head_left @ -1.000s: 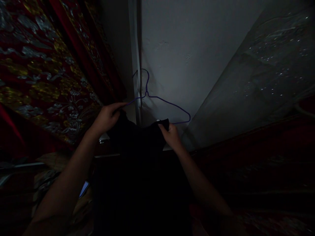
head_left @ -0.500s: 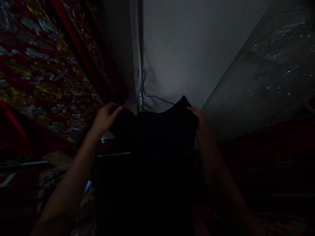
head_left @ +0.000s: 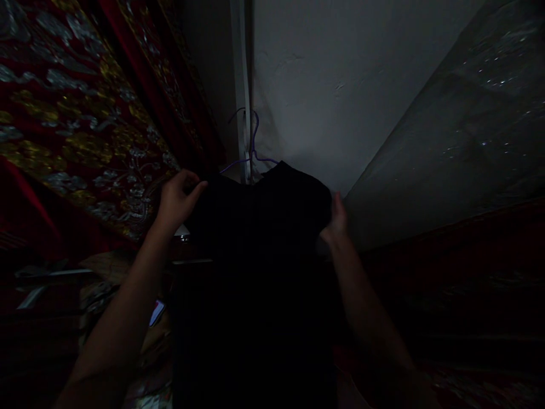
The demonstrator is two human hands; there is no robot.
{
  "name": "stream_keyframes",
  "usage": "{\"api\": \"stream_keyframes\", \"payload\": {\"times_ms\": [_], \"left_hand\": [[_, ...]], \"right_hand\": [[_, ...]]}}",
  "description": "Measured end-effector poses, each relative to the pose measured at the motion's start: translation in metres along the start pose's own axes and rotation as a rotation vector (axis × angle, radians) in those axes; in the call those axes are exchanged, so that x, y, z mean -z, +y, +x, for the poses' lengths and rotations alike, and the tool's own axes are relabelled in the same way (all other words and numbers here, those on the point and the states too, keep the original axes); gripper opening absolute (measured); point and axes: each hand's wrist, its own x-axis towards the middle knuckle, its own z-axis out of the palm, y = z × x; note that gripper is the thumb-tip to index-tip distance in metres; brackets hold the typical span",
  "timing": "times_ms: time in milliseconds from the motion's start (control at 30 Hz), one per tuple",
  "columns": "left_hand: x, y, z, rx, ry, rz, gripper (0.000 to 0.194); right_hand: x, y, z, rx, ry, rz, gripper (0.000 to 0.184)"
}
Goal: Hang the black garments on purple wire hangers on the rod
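Observation:
A black short-sleeved shirt (head_left: 264, 227) hangs on a thin purple wire hanger (head_left: 254, 145), its details lost in the dark. The hanger's hook is caught at a narrow pale upright strip (head_left: 247, 74). My left hand (head_left: 177, 196) is closed at the shirt's left shoulder, thumb and curled fingers at the cloth. Against the right sleeve edge lies my right hand (head_left: 337, 218), thumb pointing up. Its other fingers are hidden behind the cloth, so I cannot tell whether they grip it.
Red cloth with gold and silver embroidery (head_left: 85, 108) covers the left side. Behind the hanger is a pale wall (head_left: 323, 85); a grey sheet with shiny specks (head_left: 460, 153) slopes at the right. A small bright object (head_left: 157, 313) lies beside my left forearm among dim items.
My right hand has shifted down from the right shoulder to the sleeve edge. The shirt's right shoulder now drapes over the hanger, covering more of its right arm. My left hand stays at its shoulder.

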Motion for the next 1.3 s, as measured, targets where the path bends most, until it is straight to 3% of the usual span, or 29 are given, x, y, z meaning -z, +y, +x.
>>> {"api": "stream_keyframes", "payload": {"times_ms": [133, 300, 400, 467, 500, 533, 633, 667, 700, 733, 767, 833, 867, 933, 967, 1067, 1167, 1300], "left_hand": [[-0.006, 0.015, 0.009, -0.141, 0.016, -0.007, 0.023], [-0.012, 0.063, 0.019, -0.315, 0.018, -0.064, 0.040], [-0.007, 0.090, 0.005, -0.219, 0.033, -0.240, 0.041], [-0.003, 0.105, -0.009, -0.050, -0.077, -0.498, 0.041], [0.000, 0.111, -0.016, 0.053, -0.173, -0.655, 0.043], [0.002, 0.116, -0.023, 0.163, -0.279, -0.809, 0.044], [0.012, 0.122, -0.043, 0.495, -0.492, -1.086, 0.037], [0.017, 0.122, -0.050, 0.591, -0.538, -1.097, 0.034], [0.022, 0.120, -0.056, 0.669, -0.601, -1.078, 0.032], [0.028, 0.117, -0.061, 0.724, -0.685, -1.034, 0.032], [0.034, 0.114, -0.066, 0.747, -0.779, -0.968, 0.032], [0.047, 0.108, -0.071, 0.696, -0.929, -0.784, 0.034], [0.054, 0.105, -0.071, 0.630, -0.949, -0.687, 0.034], [0.066, 0.101, -0.065, 0.464, -0.906, -0.533, 0.033], [0.071, 0.099, -0.060, 0.387, -0.854, -0.482, 0.031], [0.079, 0.087, -0.041, 0.239, -0.634, -0.385, 0.030], [0.074, 0.070, -0.022, 0.193, -0.350, -0.294, 0.031], [0.056, 0.067, -0.006, 0.051, -0.027, -0.124, 0.032]], "right_hand": [[0.007, -0.023, 0.005, -0.093, 0.005, 0.143, 0.049], [0.005, -0.059, 0.005, 0.020, 0.236, 0.243, 0.041], [0.008, -0.061, -0.022, 0.144, 0.379, 0.253, 0.039], [0.009, -0.058, -0.051, 0.247, 0.383, 0.189, 0.035], [0.007, -0.057, -0.066, 0.297, 0.306, 0.125, 0.032], [0.004, -0.059, -0.081, 0.334, 0.124, 0.032, 0.032], [-0.014, -0.071, -0.113, 0.289, -0.751, -0.192, 0.048], [-0.021, -0.076, -0.117, 0.253, -0.959, -0.212, 0.050], [-0.027, -0.079, -0.118, 0.224, -1.072, -0.222, 0.049], [-0.032, -0.079, -0.116, 0.214, -1.084, -0.236, 0.044], [-0.036, -0.076, -0.111, 0.224, -1.010, -0.266, 0.039], [-0.039, -0.063, -0.097, 0.284, -0.730, -0.379, 0.039], [-0.038, -0.053, -0.089, 0.316, -0.590, -0.444, 0.045], [-0.036, -0.032, -0.072, 0.351, -0.401, -0.535, 0.062], [-0.034, -0.024, -0.065, 0.344, -0.366, -0.552, 0.064], [-0.025, -0.011, -0.046, 0.226, -0.444, -0.503, 0.042], [-0.021, -0.019, -0.031, 0.066, -0.475, -0.337, 0.037], [-0.041, -0.043, -0.005, 0.023, -0.204, -0.045, 0.045]]}}
